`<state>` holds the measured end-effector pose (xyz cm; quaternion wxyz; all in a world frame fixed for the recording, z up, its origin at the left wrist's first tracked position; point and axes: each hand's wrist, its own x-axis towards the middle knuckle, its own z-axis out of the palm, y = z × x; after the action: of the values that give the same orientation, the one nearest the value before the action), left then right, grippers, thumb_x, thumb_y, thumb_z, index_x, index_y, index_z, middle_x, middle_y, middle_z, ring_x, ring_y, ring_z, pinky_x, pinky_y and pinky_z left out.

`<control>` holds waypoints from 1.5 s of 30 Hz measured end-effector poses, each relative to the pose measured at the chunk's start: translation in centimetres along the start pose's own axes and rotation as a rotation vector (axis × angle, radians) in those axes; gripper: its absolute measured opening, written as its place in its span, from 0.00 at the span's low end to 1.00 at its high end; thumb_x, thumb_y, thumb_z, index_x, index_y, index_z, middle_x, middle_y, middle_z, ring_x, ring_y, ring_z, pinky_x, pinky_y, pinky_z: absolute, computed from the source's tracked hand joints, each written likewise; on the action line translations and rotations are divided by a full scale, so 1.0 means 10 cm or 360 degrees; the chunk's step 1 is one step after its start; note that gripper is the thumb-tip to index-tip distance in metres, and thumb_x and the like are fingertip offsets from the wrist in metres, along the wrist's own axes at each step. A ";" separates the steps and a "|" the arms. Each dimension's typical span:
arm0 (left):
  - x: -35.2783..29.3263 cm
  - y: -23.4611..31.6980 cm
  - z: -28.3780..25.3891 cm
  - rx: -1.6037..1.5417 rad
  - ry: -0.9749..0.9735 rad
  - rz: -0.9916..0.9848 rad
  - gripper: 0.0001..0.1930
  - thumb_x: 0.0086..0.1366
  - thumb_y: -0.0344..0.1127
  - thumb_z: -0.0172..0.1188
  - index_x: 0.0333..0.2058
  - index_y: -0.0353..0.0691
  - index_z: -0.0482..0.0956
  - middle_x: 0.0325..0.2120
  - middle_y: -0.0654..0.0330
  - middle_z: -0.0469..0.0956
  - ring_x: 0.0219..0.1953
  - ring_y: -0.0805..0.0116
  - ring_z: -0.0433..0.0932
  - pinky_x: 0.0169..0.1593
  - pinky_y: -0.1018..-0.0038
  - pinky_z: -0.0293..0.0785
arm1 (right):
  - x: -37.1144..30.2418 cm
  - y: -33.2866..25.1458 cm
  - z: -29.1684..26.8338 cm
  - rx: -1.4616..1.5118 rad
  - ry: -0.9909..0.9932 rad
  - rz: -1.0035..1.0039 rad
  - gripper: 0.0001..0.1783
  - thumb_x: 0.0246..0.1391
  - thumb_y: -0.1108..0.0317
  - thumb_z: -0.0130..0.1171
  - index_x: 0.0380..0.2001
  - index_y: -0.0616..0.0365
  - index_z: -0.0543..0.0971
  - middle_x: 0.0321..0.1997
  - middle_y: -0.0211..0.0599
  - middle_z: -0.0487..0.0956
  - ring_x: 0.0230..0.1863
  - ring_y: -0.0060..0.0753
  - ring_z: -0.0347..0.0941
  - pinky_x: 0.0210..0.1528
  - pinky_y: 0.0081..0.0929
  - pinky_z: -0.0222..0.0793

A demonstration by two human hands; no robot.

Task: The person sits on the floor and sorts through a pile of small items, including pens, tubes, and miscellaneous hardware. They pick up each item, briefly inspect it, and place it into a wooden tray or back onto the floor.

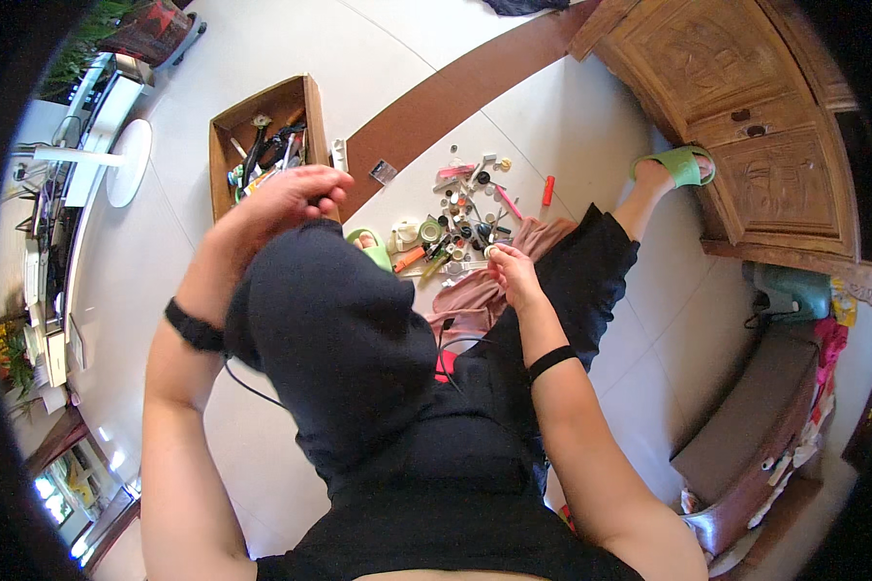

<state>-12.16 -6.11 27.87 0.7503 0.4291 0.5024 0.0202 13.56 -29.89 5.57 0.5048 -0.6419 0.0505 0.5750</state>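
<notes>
Over the floor between my feet, my right hand (515,275) pinches a small pale round piece (489,252) between thumb and fingertips. Just beyond it lies a heap of small odds and ends (467,208): dark and metal discs, a pink stick (508,201), an orange-handled tool (410,259) and a roll of tape (430,230). A pinkish cloth (470,298) is spread under my right hand and along the heap's near side. My left hand (295,198) is above my bent knee, beside the wooden drawer (312,121). Its fingers are curled, and whatever they hold is hidden.
Assorted tools and cables lie in the drawer. A red tube (548,191) and a small clear packet (383,172) rest on the tiles near the heap. A carved wooden cabinet (746,145) stands right, a brown padded bench (751,416) nearer, and a white round stand (131,163) left.
</notes>
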 end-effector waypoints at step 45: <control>0.94 -1.68 1.27 -0.1490 -0.0019 0.0018 0.12 0.68 0.35 0.47 0.45 0.36 0.71 0.39 0.57 0.75 0.43 0.67 0.74 0.44 0.75 0.74 | -0.56 -0.55 0.51 -0.0219 -0.0881 0.0016 0.14 0.51 0.63 0.60 0.42 0.55 0.78 0.30 0.21 0.78 0.26 0.11 0.68 0.26 0.09 0.60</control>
<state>-4.43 -20.34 11.41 0.8660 0.0472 0.4326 0.2462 11.73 -26.51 14.06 0.4516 -0.4930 -0.1252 0.7330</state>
